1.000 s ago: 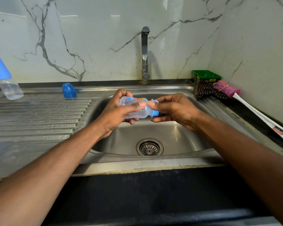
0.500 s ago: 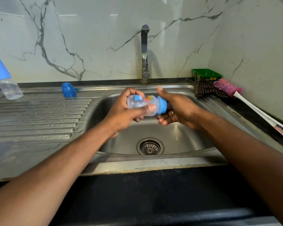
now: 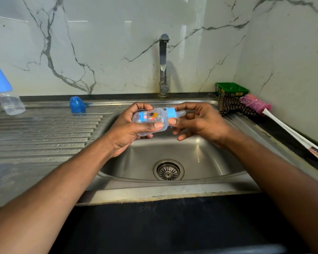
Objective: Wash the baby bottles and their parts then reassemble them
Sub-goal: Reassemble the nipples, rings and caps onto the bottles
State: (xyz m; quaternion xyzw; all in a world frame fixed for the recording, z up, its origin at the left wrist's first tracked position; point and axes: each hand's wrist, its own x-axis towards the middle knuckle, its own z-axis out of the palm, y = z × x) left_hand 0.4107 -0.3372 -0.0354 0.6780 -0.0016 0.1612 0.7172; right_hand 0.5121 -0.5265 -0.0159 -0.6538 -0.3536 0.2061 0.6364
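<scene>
Both forearms bare up to the frame edge, no sleeves or cuffs in view. Left hand [image 3: 130,129]: no ring, no watch, no band at the wrist; thumbnail short, plain. Right hand [image 3: 200,121]: wrist bare too, nails short w/ no polish. Possibly a thin ring on one right finger, but that finger is tucked under and too blurred to tell. No gloves either hand.

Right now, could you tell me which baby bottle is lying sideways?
The small clear printed bottle held over the sink; the blue-capped clear bottle stands upright on the drainboard.
</scene>
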